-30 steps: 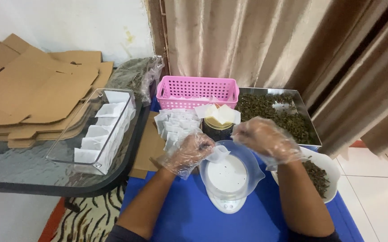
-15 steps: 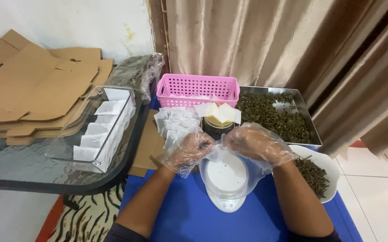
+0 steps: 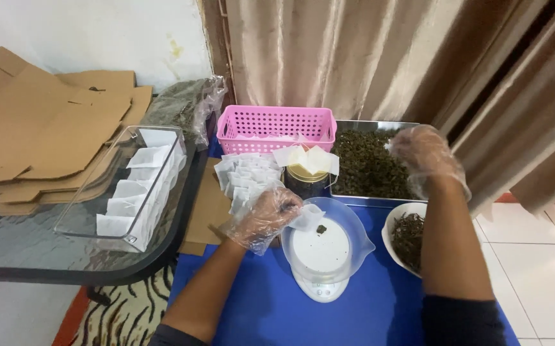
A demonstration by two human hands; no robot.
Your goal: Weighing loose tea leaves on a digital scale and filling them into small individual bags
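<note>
Both my hands wear clear plastic gloves. My left hand (image 3: 266, 216) pinches a small white filter bag (image 3: 307, 216) at the rim of a clear bowl (image 3: 354, 230), which rests on a white scale (image 3: 319, 288). A few dark leaf bits lie in the bowl. My right hand (image 3: 426, 157) hovers over the right end of a metal tray (image 3: 373, 125) filled with dark dried leaves; its fingers curl downward and I cannot tell if they hold anything. A stack of empty white bags (image 3: 246, 176) lies just beyond my left hand.
A pink basket (image 3: 276, 128) stands behind the bags, next to a dark jar (image 3: 303, 182) topped with white bags. A white bowl of leaves (image 3: 408, 234) sits at right. A clear box of filled bags (image 3: 138, 186) and flat cardboard (image 3: 40, 134) rest on the glass table at left.
My right hand left the bowl and the bag and rose to the far right over the leaf tray. My left hand stayed at the bowl's rim with the bag.
</note>
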